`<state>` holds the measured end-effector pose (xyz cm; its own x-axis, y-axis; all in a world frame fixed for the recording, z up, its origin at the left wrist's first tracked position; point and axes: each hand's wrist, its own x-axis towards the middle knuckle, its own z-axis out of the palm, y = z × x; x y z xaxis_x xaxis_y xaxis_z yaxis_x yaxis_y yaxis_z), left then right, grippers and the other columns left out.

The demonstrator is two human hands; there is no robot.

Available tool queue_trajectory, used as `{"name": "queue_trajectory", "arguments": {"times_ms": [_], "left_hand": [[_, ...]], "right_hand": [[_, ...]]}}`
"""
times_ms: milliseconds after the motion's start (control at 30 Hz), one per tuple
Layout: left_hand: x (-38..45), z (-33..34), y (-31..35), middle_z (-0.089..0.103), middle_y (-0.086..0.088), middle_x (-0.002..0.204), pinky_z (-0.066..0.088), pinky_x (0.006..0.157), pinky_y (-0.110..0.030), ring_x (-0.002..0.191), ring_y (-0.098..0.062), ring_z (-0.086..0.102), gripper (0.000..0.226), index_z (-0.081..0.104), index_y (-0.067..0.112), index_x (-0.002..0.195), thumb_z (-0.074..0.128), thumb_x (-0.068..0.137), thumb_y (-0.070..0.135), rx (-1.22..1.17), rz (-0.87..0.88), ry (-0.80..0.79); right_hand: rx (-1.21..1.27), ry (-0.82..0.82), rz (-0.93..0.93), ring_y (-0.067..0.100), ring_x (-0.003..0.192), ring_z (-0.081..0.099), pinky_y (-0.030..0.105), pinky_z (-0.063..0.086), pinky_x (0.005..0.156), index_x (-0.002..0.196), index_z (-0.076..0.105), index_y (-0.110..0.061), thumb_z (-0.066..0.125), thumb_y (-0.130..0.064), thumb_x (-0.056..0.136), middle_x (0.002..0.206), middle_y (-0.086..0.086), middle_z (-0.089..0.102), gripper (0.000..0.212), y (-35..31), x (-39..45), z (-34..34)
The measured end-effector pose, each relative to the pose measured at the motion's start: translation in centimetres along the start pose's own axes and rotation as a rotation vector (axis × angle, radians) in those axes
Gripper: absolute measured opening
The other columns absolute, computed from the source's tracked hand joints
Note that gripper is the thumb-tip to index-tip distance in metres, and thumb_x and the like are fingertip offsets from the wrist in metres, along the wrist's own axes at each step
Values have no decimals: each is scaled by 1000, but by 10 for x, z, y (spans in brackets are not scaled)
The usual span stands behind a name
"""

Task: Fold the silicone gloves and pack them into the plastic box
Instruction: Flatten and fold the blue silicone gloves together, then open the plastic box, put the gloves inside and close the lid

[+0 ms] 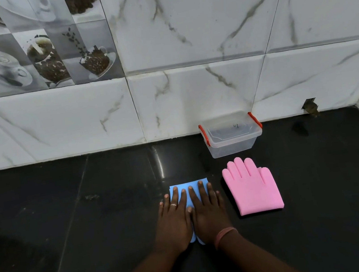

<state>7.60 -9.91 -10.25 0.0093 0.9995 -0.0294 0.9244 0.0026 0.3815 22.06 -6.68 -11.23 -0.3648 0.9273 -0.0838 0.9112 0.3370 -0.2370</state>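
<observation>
We're pressing both hands flat on the blue glove (pixel 176 195), which is lying on the black counter (pixel 93 220) approx. in the middle, w/ fingers straight. Our left hand (pixel 174 221) is covering the glove's left part and our right hand (pixel 207 213) its right part, thumbs touching side by side, so only the far edge and a bit near the wrists are showing. Neither hand is gripping anything; both are lying open, palms down. The pink gloves (pixel 252 185) are sitting just beside, to the right, stacked w/ fingers pointing to the wall. The plastic box (pixel 231 133) w/ red clips is standing behind the pink ones, lid on, near the marble wall tiles (pixel 180 29).
</observation>
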Motion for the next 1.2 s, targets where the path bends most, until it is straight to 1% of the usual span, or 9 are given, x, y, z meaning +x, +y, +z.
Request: {"name": "queue_trajectory", "arguments": {"times_ms": [200, 367, 500, 600, 767, 867, 1000, 1100, 1200], "left_hand": [[2, -5, 8, -10, 4, 169, 9, 130, -37, 159, -24, 6, 58, 12, 27, 163, 28, 109, 37, -96, -22, 13], [6, -27, 33, 39, -14, 154, 45, 109, -41, 131, -29, 52, 58, 37, 18, 157, 54, 101, 25, -422, -398, 246], [25, -36, 41, 56, -15, 137, 50, 106, -45, 124, -31, 58, 52, 48, 13, 146, 58, 95, 11, -659, -611, 166], [38, -38, 49, 66, -16, 126, 54, 101, -46, 113, -30, 64, 39, 58, 8, 130, 56, 92, 0, -924, -699, 190], [43, -36, 57, 64, -13, 130, 52, 102, -45, 117, -30, 62, 47, 52, 9, 141, 54, 94, 1, -1000, -679, 269], [51, -39, 52, 61, -13, 135, 49, 107, -48, 122, -30, 59, 46, 52, 11, 142, 57, 96, 7, -932, -608, 268], [59, -41, 39, 54, -15, 140, 41, 110, -44, 132, -35, 49, 49, 50, 17, 145, 59, 98, 28, -505, -624, 111], [61, -45, 40, 45, -14, 149, 34, 113, -46, 137, -35, 41, 55, 42, 22, 150, 55, 99, 39, -351, -619, 53], [68, -55, 45, 43, -15, 150, 34, 112, -48, 136, -36, 40, 50, 45, 20, 146, 52, 100, 37, -293, -598, 135]], "right_hand": [[65, 20, 37, 27, 151, -25, 45, -4, 123, 156, -19, -34, 7, -54, 98, 158, -1, -35, 66, -1, 0, 2], [229, 85, 285, 30, 154, -2, 48, 14, 122, 159, -6, -31, 31, -60, 97, 166, 8, -16, 78, -9, -1, -14], [139, 86, 378, 31, 140, 29, 44, 27, 114, 159, 6, -27, 28, -64, 97, 157, 14, 22, 76, -17, -4, -18], [165, 50, 378, 30, 134, 35, 40, 31, 112, 158, 6, -26, 32, -58, 100, 153, 14, 25, 71, -19, 3, -23], [134, 104, 268, 27, 137, 33, 33, 31, 113, 159, 3, -22, 36, -48, 103, 156, 17, 20, 69, -14, 17, -29], [127, 164, 277, 26, 131, 39, 32, 35, 109, 159, 4, -23, 37, -50, 102, 153, 15, 23, 71, -8, 26, -35], [50, 47, 329, 32, 135, 36, 44, 32, 110, 157, 16, -26, 31, -57, 101, 156, 16, 23, 66, -5, 28, -40], [47, 286, 363, 33, 127, 44, 48, 37, 99, 141, 46, -24, 40, -49, 99, 148, 16, 40, 49, -6, 38, -58], [33, 446, 373, 34, 121, 49, 44, 45, 95, 141, 45, -19, 56, -34, 93, 148, 19, 38, 52, 8, 66, -88]]}}
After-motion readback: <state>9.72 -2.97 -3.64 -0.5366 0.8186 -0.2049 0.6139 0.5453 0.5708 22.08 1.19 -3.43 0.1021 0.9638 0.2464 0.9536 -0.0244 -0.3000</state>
